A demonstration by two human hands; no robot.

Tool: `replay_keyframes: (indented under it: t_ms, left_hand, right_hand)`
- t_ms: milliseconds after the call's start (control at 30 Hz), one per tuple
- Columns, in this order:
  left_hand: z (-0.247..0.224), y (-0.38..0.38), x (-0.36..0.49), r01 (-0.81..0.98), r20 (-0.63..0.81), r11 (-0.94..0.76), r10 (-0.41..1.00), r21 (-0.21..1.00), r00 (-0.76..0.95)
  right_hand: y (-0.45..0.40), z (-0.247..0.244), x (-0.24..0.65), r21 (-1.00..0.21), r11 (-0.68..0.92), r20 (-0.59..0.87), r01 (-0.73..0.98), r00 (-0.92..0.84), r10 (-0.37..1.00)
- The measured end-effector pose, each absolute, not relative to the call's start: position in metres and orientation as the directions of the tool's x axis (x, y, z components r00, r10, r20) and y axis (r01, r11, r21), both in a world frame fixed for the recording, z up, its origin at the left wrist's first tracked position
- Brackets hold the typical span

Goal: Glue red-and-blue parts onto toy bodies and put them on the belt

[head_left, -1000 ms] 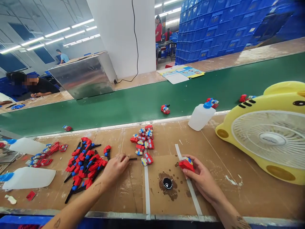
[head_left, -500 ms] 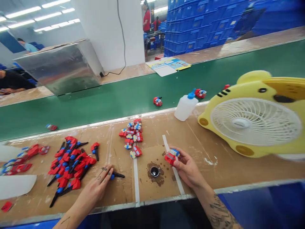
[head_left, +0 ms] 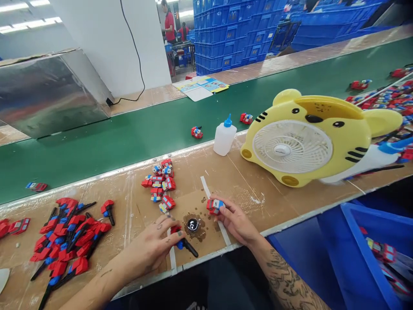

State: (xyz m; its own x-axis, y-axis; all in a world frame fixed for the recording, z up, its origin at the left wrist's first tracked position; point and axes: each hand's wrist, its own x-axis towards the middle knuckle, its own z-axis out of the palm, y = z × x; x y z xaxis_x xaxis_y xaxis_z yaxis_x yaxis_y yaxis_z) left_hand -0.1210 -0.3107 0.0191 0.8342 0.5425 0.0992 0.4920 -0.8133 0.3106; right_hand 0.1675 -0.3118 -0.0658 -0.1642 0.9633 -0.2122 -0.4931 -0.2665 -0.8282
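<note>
Red plastic is showing in both hands: the left hand [head_left: 158, 241] is gripping a red-and-blue plastic piece with a black rod [head_left: 189, 247] in its fingers, just beside a small round dish of black liquid [head_left: 192, 224], the rod pointing down and to the right. Above and right of the dish, the right hand [head_left: 237, 221] is pinching a boxy red, white and blue plastic block [head_left: 214, 206]. Similar rod-ended red pieces [head_left: 69, 234] are lying heaped farther left, while a translucent white bottle with a blue nozzle [head_left: 225, 138] is standing near a yellow animal-faced fan [head_left: 292, 144].
</note>
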Motion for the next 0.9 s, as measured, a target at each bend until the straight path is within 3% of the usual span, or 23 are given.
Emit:
replay_keyframes:
  t_ms: [167,433,567,700,800,900]
  left_hand:
    - [0.022,-0.294,-0.089,0.319,0.032,-0.934,0.328,0.158,0.944]
    - [0.024,-0.289,-0.083,0.298,-0.010,-0.942,0.301,0.155,0.954]
    - [0.025,-0.288,-0.087,0.344,0.034,-0.882,0.374,0.323,0.927]
    - [0.019,-0.288,-0.088,0.446,0.113,-0.577,0.688,0.685,0.717]
    - [0.011,-0.288,-0.083,0.304,0.146,-0.310,0.875,0.901,0.461]
    - [0.002,-0.286,-0.076,0.173,0.146,-0.217,0.926,0.961,0.347]
  right_hand:
    - [-0.320,-0.063,0.176,-0.840,-0.249,-0.202,-0.483,-0.148,0.968]
    - [-0.316,-0.063,0.180,-0.842,-0.214,-0.179,-0.495,-0.119,0.977]
    - [-0.314,-0.061,0.179,-0.849,-0.222,-0.175,-0.480,-0.141,0.974]
    - [-0.313,-0.057,0.171,-0.861,-0.205,-0.108,-0.466,-0.225,0.968]
    - [-0.310,-0.054,0.161,-0.863,-0.178,-0.058,-0.473,-0.257,0.965]
    - [-0.305,-0.053,0.152,-0.870,-0.175,-0.046,-0.460,-0.277,0.960]
